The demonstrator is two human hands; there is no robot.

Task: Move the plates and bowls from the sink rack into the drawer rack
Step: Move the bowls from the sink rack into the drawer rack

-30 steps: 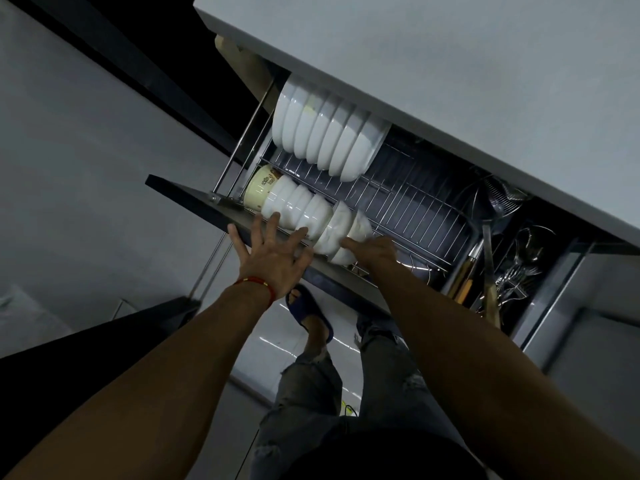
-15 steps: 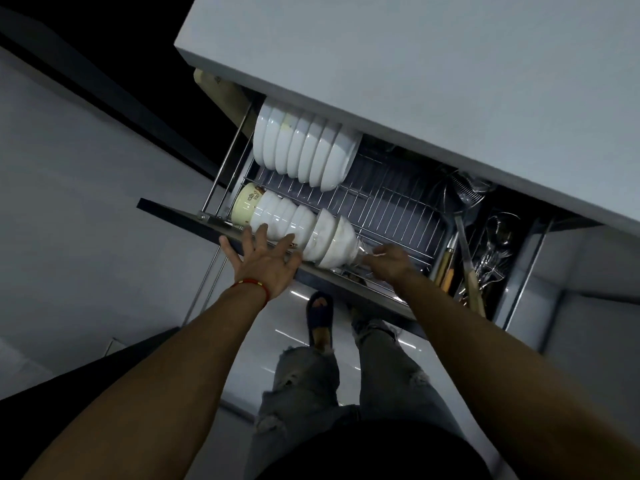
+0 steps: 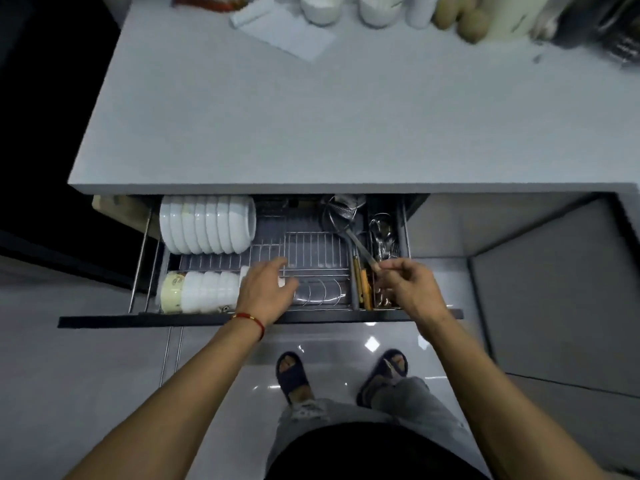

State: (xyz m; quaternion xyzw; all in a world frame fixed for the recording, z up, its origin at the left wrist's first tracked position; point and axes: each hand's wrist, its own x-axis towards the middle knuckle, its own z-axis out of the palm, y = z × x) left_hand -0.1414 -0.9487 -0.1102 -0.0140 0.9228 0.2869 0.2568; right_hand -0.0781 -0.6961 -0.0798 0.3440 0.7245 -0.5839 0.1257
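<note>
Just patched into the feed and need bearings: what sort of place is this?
Most likely a home kitchen: a pulled-out wire drawer rack holding upright white ceramic bowls, a side compartment of metal cutlery, beneath a pale grey countertop.

We see a dim, bluish scene: glare spots on the glossy floor [image 3: 371,344], motion-blurred countertop items [image 3: 460,15], and wide-angle bending at the edges.

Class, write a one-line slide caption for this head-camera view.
Person's left hand rests on the front row of bowls in the open drawer rack; right hand hovers over the utensil compartment.
</note>
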